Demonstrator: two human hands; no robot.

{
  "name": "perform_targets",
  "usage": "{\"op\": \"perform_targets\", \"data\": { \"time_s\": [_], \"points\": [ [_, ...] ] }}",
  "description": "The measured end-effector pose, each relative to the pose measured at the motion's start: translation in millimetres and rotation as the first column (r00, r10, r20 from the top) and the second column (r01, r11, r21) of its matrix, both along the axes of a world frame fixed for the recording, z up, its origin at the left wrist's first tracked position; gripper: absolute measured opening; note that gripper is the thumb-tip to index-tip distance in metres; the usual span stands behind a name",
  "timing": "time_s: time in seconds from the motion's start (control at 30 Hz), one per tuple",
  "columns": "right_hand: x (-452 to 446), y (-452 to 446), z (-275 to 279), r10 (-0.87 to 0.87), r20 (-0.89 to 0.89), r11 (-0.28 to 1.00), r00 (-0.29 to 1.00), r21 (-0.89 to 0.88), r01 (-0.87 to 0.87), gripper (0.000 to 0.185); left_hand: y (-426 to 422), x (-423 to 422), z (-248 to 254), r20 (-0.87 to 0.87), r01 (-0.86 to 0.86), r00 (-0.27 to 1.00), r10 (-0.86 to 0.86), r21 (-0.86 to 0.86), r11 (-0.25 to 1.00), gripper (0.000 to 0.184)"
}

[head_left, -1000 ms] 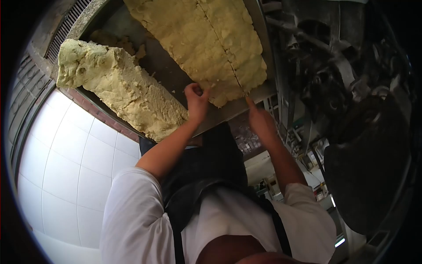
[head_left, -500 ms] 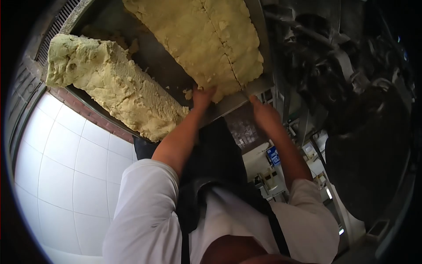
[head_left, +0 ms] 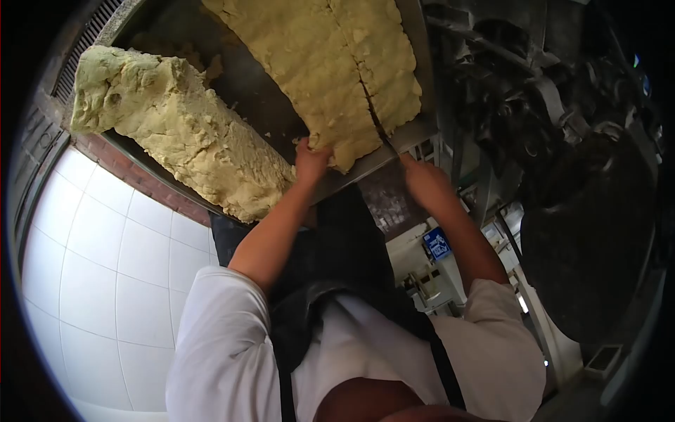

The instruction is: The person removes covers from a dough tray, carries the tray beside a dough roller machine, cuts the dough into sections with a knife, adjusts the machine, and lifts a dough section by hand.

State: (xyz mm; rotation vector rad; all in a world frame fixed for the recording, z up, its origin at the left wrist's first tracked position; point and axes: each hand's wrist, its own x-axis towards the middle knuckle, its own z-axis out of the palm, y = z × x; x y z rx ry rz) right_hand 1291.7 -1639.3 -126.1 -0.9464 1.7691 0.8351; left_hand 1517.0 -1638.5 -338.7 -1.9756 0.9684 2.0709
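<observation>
A thick, pale yellow slab of dough (head_left: 316,70) lies on a dark metal work surface, with a lengthwise cut through its right part. My right hand (head_left: 427,184) is closed around a knife; its thin dark blade (head_left: 382,133) sits in the cut at the slab's near end, and the fist hides the handle. At the slab's near left corner, my left hand (head_left: 311,163) has its fingers and thumb on the dough's edge, apparently gripping it. To the left lies a thick, rough-surfaced log of dough (head_left: 176,133), close to my left forearm.
The metal surface (head_left: 256,91) has a raised rim on the right and dough scraps on it. White tiles (head_left: 91,281) are at the lower left. Dark machinery or covered equipment (head_left: 583,232) stands on the right. A blue box (head_left: 437,243) shows beneath my right arm.
My left hand has shifted slightly left and down along the dough's near edge. The cut around the blade looks wider, and more of the blade shows. My right hand has barely moved.
</observation>
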Motion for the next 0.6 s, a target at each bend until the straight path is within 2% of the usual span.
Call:
{"op": "perform_targets", "data": {
  "time_s": [0.1,0.17,0.2,0.23,0.27,0.3,0.37,0.4,0.43,0.47,0.5,0.57,0.6],
  "points": [
    [-2,4,26,-0.056,-0.035,0.998,0.998,-0.007,0.056,0.04,-20,24,21,-0.014,-0.003,1.0,0.003,-0.035,0.999,0.05],
    [-6,13,33,-0.113,-0.028,0.994,0.993,-0.007,0.113,0.041,-26,31,20,0.047,0.054,0.998,-0.05,-0.099,0.994,0.049],
    [-7,17,37,-0.202,-0.021,0.979,0.979,-0.002,0.202,0.04,-27,35,22,0.07,0.094,0.994,-0.086,-0.117,0.989,0.048],
    [-11,19,43,-0.293,-0.032,0.956,0.956,-0.004,0.293,0.039,-19,43,4,0.058,0.176,0.984,-0.169,-0.139,0.975,0.046],
    [-20,23,52,-0.378,-0.05,0.926,0.924,-0.013,0.378,0.038,-22,46,-3,0.016,0.162,0.987,-0.161,-0.068,0.984,0.049],
    [-27,47,58,-0.411,-0.069,0.904,0.909,-0.162,0.396,0.037,-25,49,-11,-0.022,0.149,0.989,-0.149,0.003,0.989,0.051],
    [-34,133,55,-0.46,-0.065,0.807,0.885,-0.445,0.387,0.035,-31,60,-47,-0.112,0.124,0.984,-0.141,-0.147,0.981,0.067],
    [-39,167,52,-0.518,-0.106,0.774,0.849,-0.481,0.412,0.042,-61,44,-28,-0.036,0.12,0.991,-0.132,-0.232,0.965,0.073],
    [-47,201,45,-0.581,-0.205,0.754,0.787,-0.5,0.426,0.041,-109,29,3,0.044,0.123,0.992,-0.115,-0.314,0.941,0.079],
    [-54,235,37,-0.634,-0.298,0.735,0.713,-0.518,0.437,0.04,-148,21,10,0.097,0.158,0.987,-0.132,-0.362,0.919,0.084],
    [-64,263,32,-0.678,-0.383,0.715,0.628,-0.539,0.444,0.039,-185,9,10,0.145,0.129,0.987,-0.071,-0.442,0.888,0.083],
    [-104,288,6,-0.587,-0.553,0.809,0.591,-0.395,0.435,0.037,-256,-12,6,-0.015,-0.086,0.996,0.088,-0.443,0.892,0.077],
    [-127,304,-13,-0.531,-0.62,0.843,0.578,-0.315,0.437,0.036,-280,-23,0,-0.21,-0.23,0.967,0.146,-0.47,0.852,0.074]
  ]
}}
